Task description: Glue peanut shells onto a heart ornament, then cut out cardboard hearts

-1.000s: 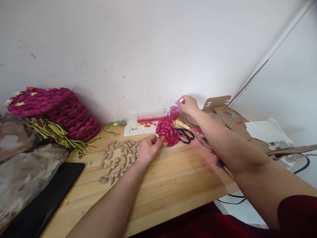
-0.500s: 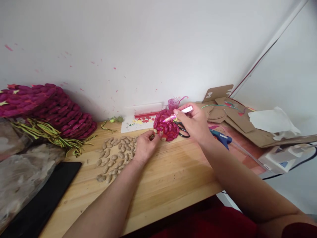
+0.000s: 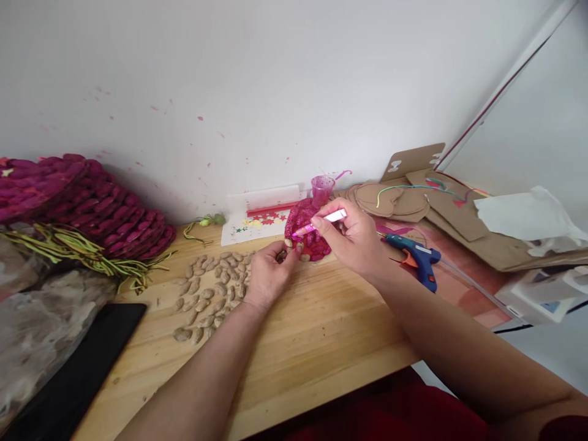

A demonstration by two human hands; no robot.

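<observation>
Loose peanuts [image 3: 218, 285]: tan, scattered on the wooden tabletop [image 3: 298, 331], to the near left of the magenta piece [image 3: 301, 214].
Left hand [image 3: 270, 274]: pinched narrow, thumb and fingers on the magenta piece's near left edge, beside a few pale peanuts that look uncoloured.
Glue gun [image 3: 425, 263]: lying on its side, well to the right of the magenta piece.
Right hand [image 3: 351, 242]: just come down from the plastic cup [image 3: 322, 188] to the magenta piece, fingers drawn together around a slim stick.
Pink-tipped stick [image 3: 304, 230]: slanting down, tip now over the magenta piece's left part; I can't tell whether it touches. The work, I judge, has shifted from cup to piece.
Magenta piece: lumpy, on the tabletop between both hands, partly behind the right one.
Star sheet [image 3: 234, 236]: just left of the magenta piece.
Cup: upright, just behind the magenta piece.
</observation>
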